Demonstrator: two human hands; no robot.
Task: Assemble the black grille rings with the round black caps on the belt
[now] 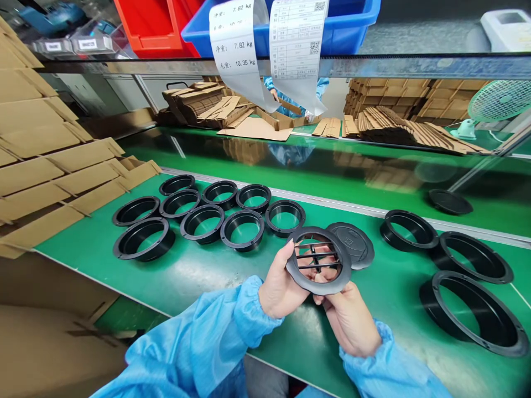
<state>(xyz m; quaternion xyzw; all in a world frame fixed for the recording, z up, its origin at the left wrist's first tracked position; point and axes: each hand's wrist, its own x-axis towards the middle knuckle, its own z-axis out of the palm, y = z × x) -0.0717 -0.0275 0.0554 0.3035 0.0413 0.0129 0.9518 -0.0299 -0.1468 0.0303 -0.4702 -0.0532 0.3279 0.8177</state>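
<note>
A black round air vent (345, 264) with slats across its opening is held up between my two hands, tilted toward me. My left hand (280, 288) grips its left rim, thumb in front, and some fingers show through the slats. Closed on the lower right edge is my right hand (350, 319), its fingers partly hidden behind the rim. A black round disc (357, 247) with a raised centre mark lies just behind the vent on the green table (199, 293). Several black flanged rings (243, 243) stand to the left, and three more rings (454, 318) stand to the right.
Stacked cardboard dividers (50, 166) rise along the left edge. Past a metal rail lies a reflective green surface with another black disc (450, 202). Overhead, a shelf holds a red bin (155, 33), a blue bin (348, 27) and hanging printed labels (234, 55). Another person's blue sleeve (321, 88) shows behind.
</note>
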